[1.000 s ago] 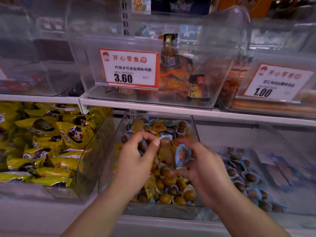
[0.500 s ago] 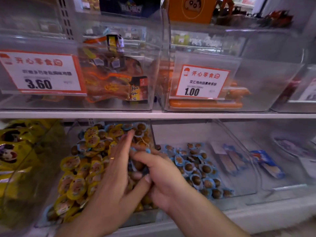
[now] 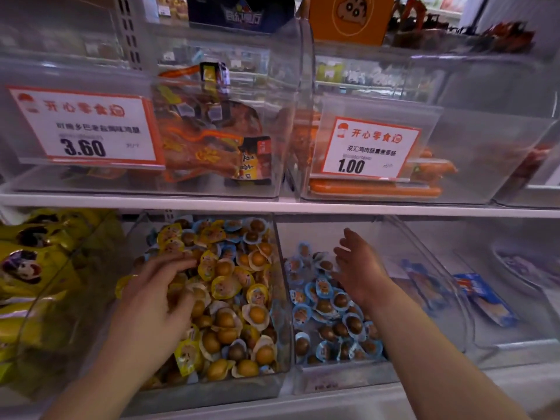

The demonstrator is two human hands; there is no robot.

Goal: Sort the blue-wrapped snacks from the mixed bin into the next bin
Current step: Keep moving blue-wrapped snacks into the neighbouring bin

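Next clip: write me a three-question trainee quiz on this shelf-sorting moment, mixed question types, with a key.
1. True or false: the right hand is over the next bin, fingers spread, holding nothing.
2. Where is the left hand? A) in the mixed bin on the snacks; B) on the 3.60 price tag; C) in the yellow-bag bin.
3. Fill in: the next bin holds only ____-wrapped snacks.

Key: 1 true; 2 A; 3 blue.
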